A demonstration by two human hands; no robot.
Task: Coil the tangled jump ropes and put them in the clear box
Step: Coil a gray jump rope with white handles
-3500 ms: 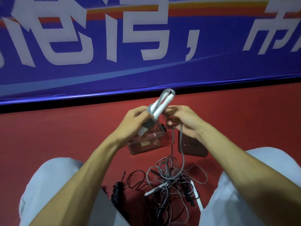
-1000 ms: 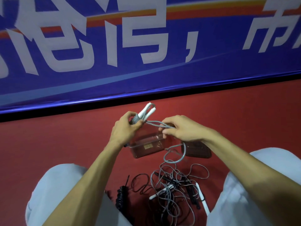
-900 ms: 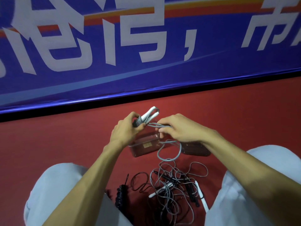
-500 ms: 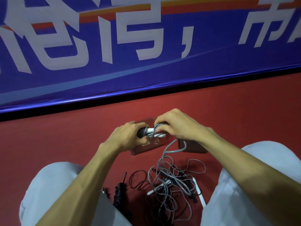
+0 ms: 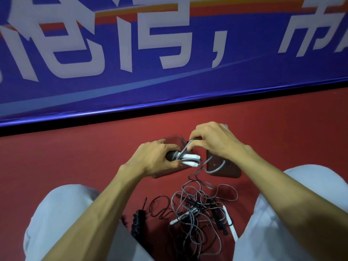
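My left hand (image 5: 156, 160) grips the two white-and-grey handles of a jump rope (image 5: 189, 160), held side by side and lying level just above the clear box (image 5: 174, 140) on the red floor. My right hand (image 5: 212, 142) pinches the grey cord (image 5: 183, 151) of that rope where it crosses the handles. From there the cord runs down to a tangle of grey and dark ropes (image 5: 197, 213) between my knees.
The box's clear lid (image 5: 226, 170) lies flat just right of the box. A black coiled cord (image 5: 138, 222) sits by my left knee. Loose white and black handles (image 5: 228, 223) lie in the tangle. A blue banner wall (image 5: 169, 72) closes off the floor beyond the box.
Both hands came down from chest height to just over the box. The handles turned from upright to level, and my right hand keeps winding the grey cord around them.
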